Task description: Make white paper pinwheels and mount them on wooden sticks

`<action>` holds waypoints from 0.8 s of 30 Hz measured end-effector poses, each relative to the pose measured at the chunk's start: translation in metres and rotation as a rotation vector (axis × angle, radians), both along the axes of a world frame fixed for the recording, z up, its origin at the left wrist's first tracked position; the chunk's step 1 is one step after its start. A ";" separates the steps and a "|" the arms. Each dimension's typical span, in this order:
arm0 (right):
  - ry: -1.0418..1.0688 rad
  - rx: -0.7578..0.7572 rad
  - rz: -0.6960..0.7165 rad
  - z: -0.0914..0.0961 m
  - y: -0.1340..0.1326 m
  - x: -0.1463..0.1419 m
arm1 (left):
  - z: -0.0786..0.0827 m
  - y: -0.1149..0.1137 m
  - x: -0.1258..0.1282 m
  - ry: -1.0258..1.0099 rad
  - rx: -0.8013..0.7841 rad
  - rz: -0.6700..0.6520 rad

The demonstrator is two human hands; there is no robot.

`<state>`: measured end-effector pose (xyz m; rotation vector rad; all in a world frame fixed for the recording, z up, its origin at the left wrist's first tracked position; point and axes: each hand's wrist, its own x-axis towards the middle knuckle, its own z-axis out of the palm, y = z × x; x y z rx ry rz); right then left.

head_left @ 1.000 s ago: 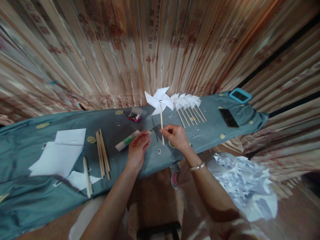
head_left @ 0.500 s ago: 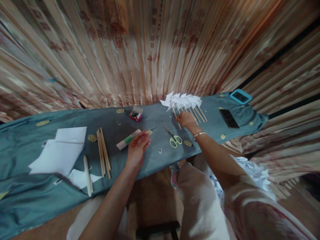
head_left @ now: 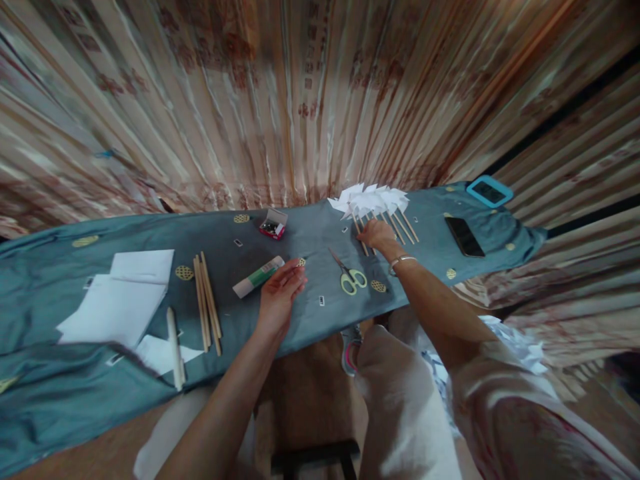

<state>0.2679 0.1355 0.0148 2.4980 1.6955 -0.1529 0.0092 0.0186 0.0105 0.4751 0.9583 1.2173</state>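
Observation:
My right hand [head_left: 377, 235] reaches to the far side of the blue-grey cloth [head_left: 60, 393]. Its fingers are curled over the stick of a white paper pinwheel that lies at the left end of a row of pinwheels [head_left: 373, 199]. My left hand [head_left: 280, 293] rests flat on the cloth with fingers stretched out and holds nothing. A white and green glue stick [head_left: 257, 277] lies just left of its fingertips. Yellow-handled scissors [head_left: 351, 277] lie between my two hands.
A small red box of pins [head_left: 271, 227] stands open at the back. Several bare wooden sticks [head_left: 207, 303], white paper sheets [head_left: 120, 300] and a white rod [head_left: 175, 350] lie at the left. A black phone [head_left: 464, 236] and a blue-cased device [head_left: 489, 191] are at the right. A curtain hangs behind.
My right hand carried the upright pinwheel from the middle of the cloth to the right and laid it down with the row. The scissors came into view. My left hand stayed put.

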 end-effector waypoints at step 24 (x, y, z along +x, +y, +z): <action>0.438 0.504 0.527 -0.049 -0.109 -0.135 | 0.016 -0.027 -0.034 0.212 0.151 -0.041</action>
